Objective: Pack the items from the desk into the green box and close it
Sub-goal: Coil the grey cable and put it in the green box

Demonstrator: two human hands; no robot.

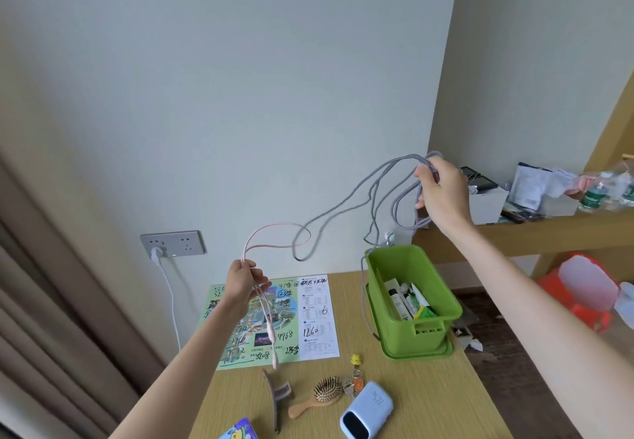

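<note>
My right hand (pixel 442 191) curls tight round loops of grey braided cord (pixel 417 208), high above the open green plastic box (pixel 398 332) at the desk's right. My left hand (pixel 244 281) pinches a thin, smooth pink cable (pixel 271 335).

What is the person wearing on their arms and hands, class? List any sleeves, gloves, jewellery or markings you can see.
Nothing worn is in view. The left hand and the right hand are both bare, without gloves. No ring, watch or bracelet shows. Both forearms are uncovered right to the picture's edge, so no sleeve can be seen. No markings show.
</note>
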